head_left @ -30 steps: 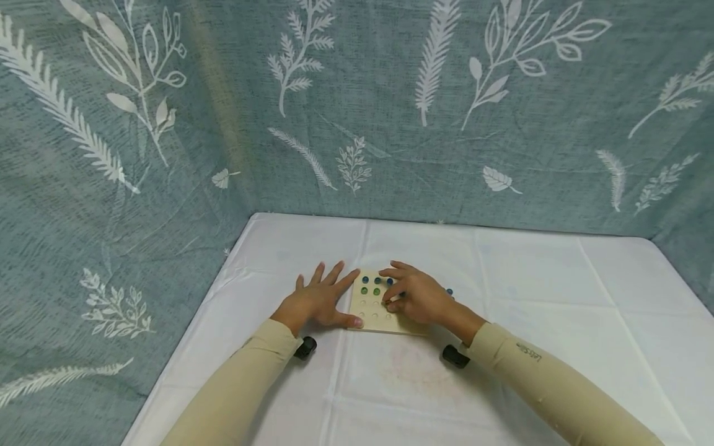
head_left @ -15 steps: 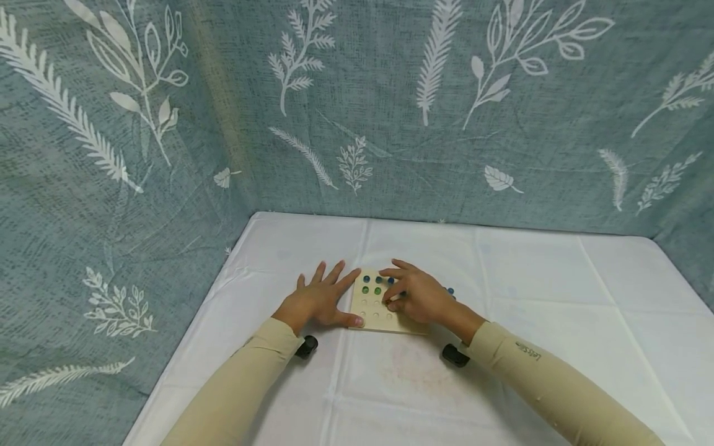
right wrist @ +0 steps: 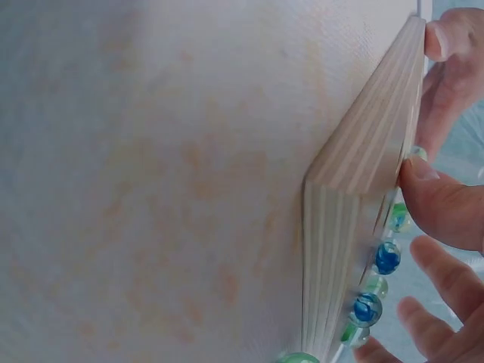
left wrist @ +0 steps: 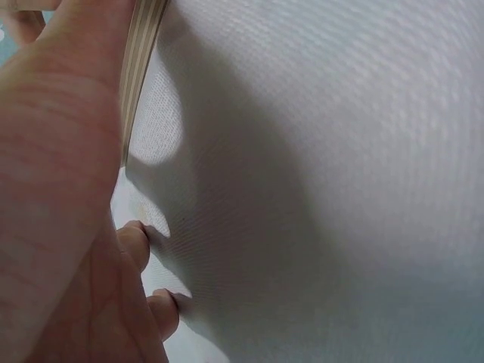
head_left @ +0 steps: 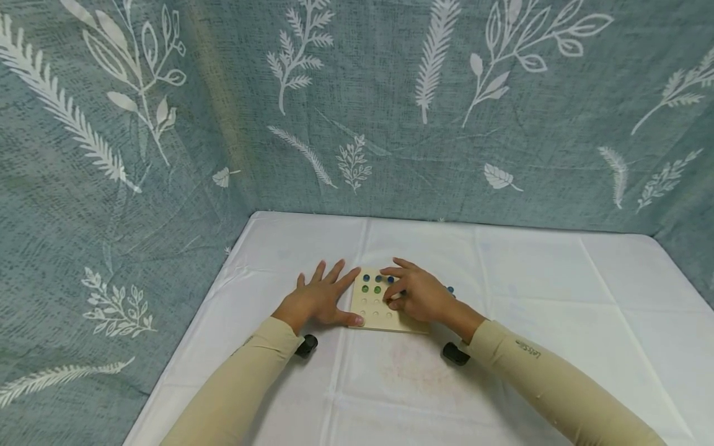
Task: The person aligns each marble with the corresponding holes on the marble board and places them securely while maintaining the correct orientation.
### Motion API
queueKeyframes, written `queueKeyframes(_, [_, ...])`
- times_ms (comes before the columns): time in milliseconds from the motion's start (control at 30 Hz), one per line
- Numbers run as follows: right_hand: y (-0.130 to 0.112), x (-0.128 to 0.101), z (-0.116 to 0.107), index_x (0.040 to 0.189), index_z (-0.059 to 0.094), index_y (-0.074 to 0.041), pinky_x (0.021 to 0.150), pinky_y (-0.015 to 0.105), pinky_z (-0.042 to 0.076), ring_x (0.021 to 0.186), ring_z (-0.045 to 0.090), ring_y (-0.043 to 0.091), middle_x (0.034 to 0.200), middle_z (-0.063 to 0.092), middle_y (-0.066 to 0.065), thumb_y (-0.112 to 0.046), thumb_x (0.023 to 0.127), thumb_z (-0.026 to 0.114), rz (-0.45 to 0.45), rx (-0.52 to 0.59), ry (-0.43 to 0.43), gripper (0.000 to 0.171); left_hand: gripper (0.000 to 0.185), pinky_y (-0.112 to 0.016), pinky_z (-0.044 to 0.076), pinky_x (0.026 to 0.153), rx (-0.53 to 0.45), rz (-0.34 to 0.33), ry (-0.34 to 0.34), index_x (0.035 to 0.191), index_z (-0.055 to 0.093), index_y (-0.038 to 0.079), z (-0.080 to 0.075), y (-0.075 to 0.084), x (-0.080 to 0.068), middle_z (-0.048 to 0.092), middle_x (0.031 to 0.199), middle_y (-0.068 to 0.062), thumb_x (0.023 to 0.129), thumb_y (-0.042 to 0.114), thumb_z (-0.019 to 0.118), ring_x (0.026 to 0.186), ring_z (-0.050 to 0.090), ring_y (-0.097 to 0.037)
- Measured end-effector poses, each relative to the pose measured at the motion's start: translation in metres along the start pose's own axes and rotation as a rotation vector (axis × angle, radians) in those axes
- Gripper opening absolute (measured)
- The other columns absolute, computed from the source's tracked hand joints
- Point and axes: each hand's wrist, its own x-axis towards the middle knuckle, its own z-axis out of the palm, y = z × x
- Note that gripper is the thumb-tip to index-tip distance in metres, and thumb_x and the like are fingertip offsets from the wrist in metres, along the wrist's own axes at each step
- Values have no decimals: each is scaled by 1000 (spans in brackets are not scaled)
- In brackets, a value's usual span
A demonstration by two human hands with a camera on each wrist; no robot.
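A pale wooden board (head_left: 383, 323) with rows of round hollows lies on the table. Blue marbles (head_left: 366, 278) fill part of its back row, and green marbles (head_left: 377, 289) sit in the row before it. My left hand (head_left: 318, 303) is spread flat along the board's left side, its thumb resting on the front left corner. My right hand (head_left: 423, 297) is over the board's right half, where thumb and index finger pinch a small marble at a hollow. In the right wrist view that marble (right wrist: 419, 153) is mostly hidden behind the thumb (right wrist: 439, 200).
A white cloth (head_left: 535, 347) covers the table. Just right of my right hand, a blue marble (head_left: 450, 289) shows. A patterned blue-green curtain (head_left: 390, 167) hangs behind the table and along its left side. Black wrist devices (head_left: 455, 354) sit under both forearms.
Both hands keep their places on the board. The right fingertips stay at the same hollow with only a very slight shift, and the view moves slightly.
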Motion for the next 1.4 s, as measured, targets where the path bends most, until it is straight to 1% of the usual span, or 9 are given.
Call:
queueKeyframes(233, [2, -4, -5, 100, 85, -14, 123, 63, 35, 152, 37, 50, 149, 60, 20, -7, 85, 84, -14, 36, 8, 17, 109, -76, 9, 124, -10, 8, -4, 169, 10, 33, 1, 3, 2, -1, 178, -8, 87, 72, 69, 163, -4, -45])
queueKeyframes(467, [6, -12, -15, 107, 84, -12, 122, 61, 36, 155, 35, 47, 152, 59, 17, -11, 87, 83, 37, 25, 14, 20, 110, -76, 9, 125, -11, 8, -6, 169, 9, 33, 1, 3, 6, -2, 179, -8, 86, 74, 69, 163, -5, -45])
queueKeyframes(733, [17, -24, -31, 105, 84, -10, 123, 62, 35, 154, 35, 48, 152, 59, 18, -7, 86, 83, 62, 11, 37, 20, 111, -77, 7, 124, -32, 7, 1, 169, 9, 33, 0, 5, 5, -3, 179, -8, 86, 72, 71, 163, -6, -45])
queueKeyframes(967, [27, -38, -41, 106, 84, -9, 122, 64, 35, 156, 32, 47, 154, 57, 18, -8, 86, 83, 126, 12, 41, 20, 112, -77, 6, 124, -41, 16, -1, 170, 9, 31, -2, 5, 4, -2, 178, -9, 86, 71, 72, 163, -6, -46])
queueKeyframes(1133, [33, -47, -46, 106, 84, -10, 119, 64, 38, 156, 31, 46, 155, 56, 16, -8, 86, 83, 168, 4, 41, 20, 111, -78, 5, 123, -38, 17, -6, 170, 8, 30, -3, 3, 3, -4, 178, -10, 88, 70, 70, 163, -7, -46])
queueKeyframes(1267, [39, -54, -48, 105, 84, -11, 119, 64, 38, 156, 32, 45, 154, 58, 15, -7, 86, 83, 191, -17, 37, 19, 110, -79, 5, 123, -53, 19, -10, 170, 9, 29, -3, 2, 2, -4, 178, -11, 88, 69, 71, 162, -8, -47])
queueKeyframes(1400, [44, -63, -49, 102, 84, -12, 120, 66, 36, 155, 33, 46, 152, 59, 16, -9, 84, 86, 197, -41, 42, 18, 109, -79, 5, 123, -44, 27, -17, 170, 8, 29, -3, 3, 3, -5, 178, -11, 89, 69, 70, 162, -8, -47])
